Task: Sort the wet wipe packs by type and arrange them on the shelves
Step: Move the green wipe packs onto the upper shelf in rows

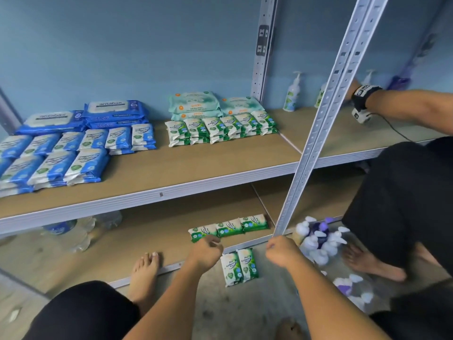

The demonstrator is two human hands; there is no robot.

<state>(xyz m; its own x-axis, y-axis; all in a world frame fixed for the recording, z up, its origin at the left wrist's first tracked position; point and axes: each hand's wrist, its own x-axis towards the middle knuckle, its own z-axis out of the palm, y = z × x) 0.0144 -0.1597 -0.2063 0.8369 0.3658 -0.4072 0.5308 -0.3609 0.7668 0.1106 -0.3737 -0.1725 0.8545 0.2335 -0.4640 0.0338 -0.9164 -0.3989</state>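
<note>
Three small green wet wipe packs (230,228) lie in a row on the lower shelf (152,231). My left hand (207,251) has its fingers curled over the near edge of the leftmost green pack (199,233) and hides its corner. My right hand (282,251) hovers to the right with curled fingers and holds nothing. Between my hands, two more green packs (239,267) lie side by side on the floor. The upper shelf (196,165) carries stacked green packs (220,128), large teal packs (196,103), small blue packs (73,155) and large blue packs (112,111).
A grey metal upright (318,128) rises just beyond my right hand. Another person crouches at the right, their arm with a wrist strap (362,96) reaching onto the upper shelf near pump bottles (293,94). White and purple bottles (318,239) cluster on the floor. Water bottles (81,229) lie on the lower shelf's left.
</note>
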